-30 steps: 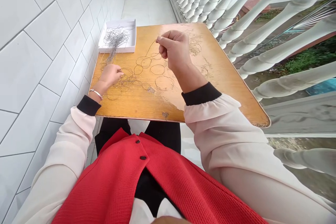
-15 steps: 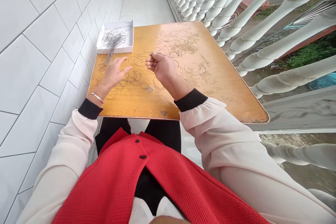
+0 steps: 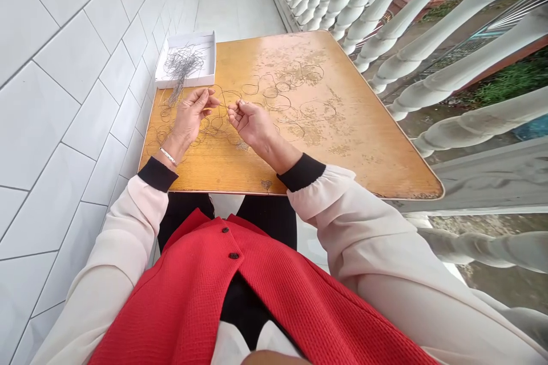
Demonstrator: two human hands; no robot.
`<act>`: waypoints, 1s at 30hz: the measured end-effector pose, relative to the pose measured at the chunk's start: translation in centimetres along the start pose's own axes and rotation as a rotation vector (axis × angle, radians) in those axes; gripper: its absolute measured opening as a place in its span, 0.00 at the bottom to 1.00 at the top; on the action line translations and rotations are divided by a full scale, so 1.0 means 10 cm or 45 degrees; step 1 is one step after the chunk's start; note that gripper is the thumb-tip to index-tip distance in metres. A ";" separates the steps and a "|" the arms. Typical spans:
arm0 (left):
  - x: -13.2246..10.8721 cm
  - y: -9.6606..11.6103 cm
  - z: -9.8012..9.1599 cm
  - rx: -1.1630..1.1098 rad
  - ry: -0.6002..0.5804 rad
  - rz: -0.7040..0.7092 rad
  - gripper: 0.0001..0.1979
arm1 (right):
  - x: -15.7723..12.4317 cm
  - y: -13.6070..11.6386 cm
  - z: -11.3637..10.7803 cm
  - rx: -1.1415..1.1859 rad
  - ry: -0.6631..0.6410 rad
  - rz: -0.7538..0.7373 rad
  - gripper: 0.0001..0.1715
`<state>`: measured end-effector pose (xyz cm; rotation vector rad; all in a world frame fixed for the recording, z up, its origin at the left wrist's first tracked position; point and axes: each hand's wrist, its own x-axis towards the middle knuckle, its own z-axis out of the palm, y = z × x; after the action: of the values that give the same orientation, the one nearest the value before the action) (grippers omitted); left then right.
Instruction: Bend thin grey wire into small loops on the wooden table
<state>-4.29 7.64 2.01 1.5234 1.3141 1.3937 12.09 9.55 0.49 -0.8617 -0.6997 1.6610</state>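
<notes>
My left hand [image 3: 190, 114] is pinched closed over the table, just in front of the white box. Close to its right, my right hand [image 3: 254, 124] also has its thumb and fingers pressed together. A thin dark wire [image 3: 225, 92] runs curved between the two hands, and both sets of fingertips grip it. Its ends are too fine to make out. Under and beside the hands, several thin wire rings [image 3: 278, 104] lie spread over the tabletop.
A shallow white box [image 3: 206, 78] at the table's far left holds a tangled bundle of dark wire pieces [image 3: 184, 61], some hanging over its front edge. The wooden table [image 3: 363, 142] stands between a tiled wall [image 3: 64, 102] and a white balustrade [image 3: 402, 71].
My left hand has moved right and closed its fingers, which were spread before. My right hand has shifted a little left, bringing the hands closer, with the wire between them.
</notes>
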 end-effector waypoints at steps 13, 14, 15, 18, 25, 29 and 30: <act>0.04 -0.11 -0.09 -0.188 -0.102 -0.133 0.09 | 0.07 -0.21 -0.19 -0.428 -0.009 -0.237 0.12; 0.04 -0.12 -0.10 -0.232 -0.103 -0.139 0.09 | 0.05 -0.23 -0.18 -0.443 -0.017 -0.209 0.11; 0.05 -0.13 -0.10 -0.272 -0.099 -0.144 0.08 | 0.04 -0.24 -0.18 -0.468 -0.028 -0.189 0.11; 0.05 -0.16 -0.12 -0.340 -0.076 -0.163 0.08 | 0.05 -0.28 -0.22 -0.650 -0.042 -0.205 0.09; 0.02 -0.06 -0.11 -0.297 -0.032 -0.158 0.08 | 0.03 -0.37 -0.42 -1.525 -0.256 -1.002 0.15; 0.02 -0.01 -0.14 -0.229 -0.037 -0.074 0.08 | -0.22 -0.51 -0.42 -2.019 -0.486 -1.529 0.20; 0.02 0.00 -0.15 -0.217 -0.047 -0.054 0.08 | -0.26 -0.54 -0.41 -2.089 -0.577 -1.563 0.18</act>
<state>-5.73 7.60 2.35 1.3936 1.1675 1.4064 18.84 8.41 3.04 -0.7019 -2.3773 -0.1520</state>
